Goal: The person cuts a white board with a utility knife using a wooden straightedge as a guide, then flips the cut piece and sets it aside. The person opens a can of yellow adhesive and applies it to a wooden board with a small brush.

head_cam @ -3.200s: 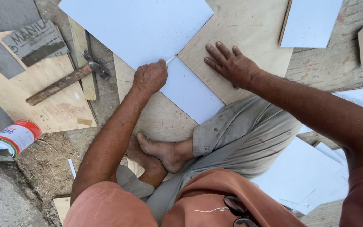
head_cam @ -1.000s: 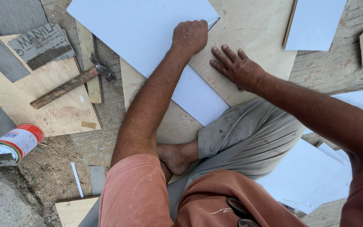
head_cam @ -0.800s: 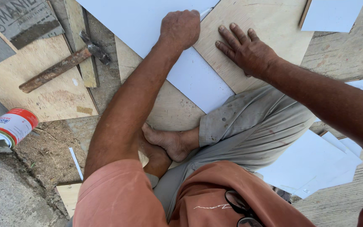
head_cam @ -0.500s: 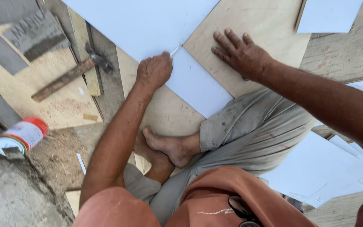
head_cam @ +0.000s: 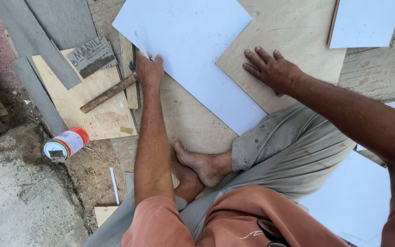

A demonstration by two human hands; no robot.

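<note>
One can (head_cam: 66,143) lies on its side at nine o'clock, red and white. One hammer (head_cam: 108,93) lies at ten o'clock on a plywood offcut (head_cam: 101,116). The left hand (head_cam: 149,72) sits at eleven o'clock, fingers closed on a thin white sliver (head_cam: 140,45) at the sheet's left edge. One large sheet (head_cam: 197,50), pale, smooth, rectangular, lies skewed at twelve o'clock on a board (head_cam: 293,36). The right hand (head_cam: 273,69) rests flat at one o'clock on the board, fingers spread, just beside the sheet.
</note>
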